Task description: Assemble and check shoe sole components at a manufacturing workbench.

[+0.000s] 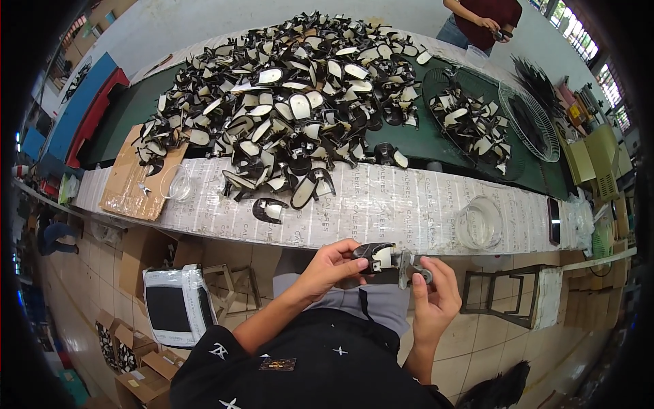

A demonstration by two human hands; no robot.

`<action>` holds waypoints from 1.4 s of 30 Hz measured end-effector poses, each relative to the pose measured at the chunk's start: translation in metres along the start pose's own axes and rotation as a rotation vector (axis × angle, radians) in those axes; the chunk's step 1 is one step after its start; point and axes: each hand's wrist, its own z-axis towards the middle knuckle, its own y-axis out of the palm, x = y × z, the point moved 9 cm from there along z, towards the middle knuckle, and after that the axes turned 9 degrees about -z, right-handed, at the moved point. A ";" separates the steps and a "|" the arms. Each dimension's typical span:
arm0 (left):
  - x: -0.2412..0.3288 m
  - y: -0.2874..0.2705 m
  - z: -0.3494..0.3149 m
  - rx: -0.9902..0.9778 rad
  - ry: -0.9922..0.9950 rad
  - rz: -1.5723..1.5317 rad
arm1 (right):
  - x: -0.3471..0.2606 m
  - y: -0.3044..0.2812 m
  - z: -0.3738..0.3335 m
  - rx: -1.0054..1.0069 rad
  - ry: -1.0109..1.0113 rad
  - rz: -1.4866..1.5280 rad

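At the table's near edge, my left hand (334, 268) pinches a small glossy black shoe-heel piece (373, 256) with a whitish face. Just right of it, the fingers of my right hand (436, 294) close round a grey metal clamp-like fitting (406, 268) with a rounded end. The heel piece meets the fitting or lies right against it; I cannot tell which. Beyond my hands spreads a big heap of similar black-and-white heel pieces (300, 105). A few loose heel pieces (270, 210) lie on the near part of the table.
A clear round tub (479, 223) and a dark phone (554, 221) are on the wrapped table edge (381, 204). Cardboard (129, 187) and a clear cup (178, 184) lie left. A wire basket (529, 121) is far right; another person (482, 22) works opposite. A stool (178, 307) stands lower left.
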 end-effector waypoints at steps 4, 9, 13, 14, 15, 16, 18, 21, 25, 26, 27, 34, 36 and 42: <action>0.002 0.003 -0.003 -0.009 0.030 0.095 | -0.010 0.010 0.000 -0.054 -0.092 -0.085; -0.002 0.004 -0.004 -0.004 0.037 0.133 | -0.023 0.016 -0.001 -0.082 -0.223 -0.151; -0.002 0.006 -0.005 -0.019 0.073 0.148 | -0.030 0.017 -0.003 -0.045 -0.286 -0.233; -0.002 0.007 -0.005 -0.020 0.073 0.148 | -0.029 0.017 -0.003 -0.044 -0.287 -0.233; -0.001 0.007 -0.005 -0.020 0.085 0.158 | -0.029 0.016 -0.003 -0.023 -0.301 -0.272; 0.000 0.008 -0.005 -0.020 0.096 0.167 | -0.029 0.015 -0.003 -0.001 -0.314 -0.311; -0.001 0.008 -0.006 -0.014 0.088 0.177 | -0.027 0.015 -0.005 0.014 -0.309 -0.328; -0.004 0.005 -0.005 -0.009 0.064 0.191 | -0.023 0.012 -0.007 0.041 -0.307 -0.363; -0.004 0.001 -0.005 0.005 0.026 0.155 | -0.018 0.005 -0.006 0.077 -0.262 -0.370; -0.004 0.000 -0.005 0.005 0.026 0.156 | -0.018 0.003 -0.006 0.078 -0.262 -0.369; -0.003 0.001 -0.005 -0.010 0.032 0.097 | -0.010 0.000 -0.005 0.057 -0.164 -0.276; -0.007 -0.004 -0.003 -0.004 -0.036 -0.089 | 0.002 0.002 -0.008 -0.017 0.043 0.050; -0.006 -0.002 -0.002 -0.003 -0.018 -0.087 | 0.002 0.007 -0.010 -0.027 0.050 0.075; -0.005 0.001 0.001 0.023 0.015 -0.078 | -0.003 0.021 -0.009 -0.090 0.031 0.075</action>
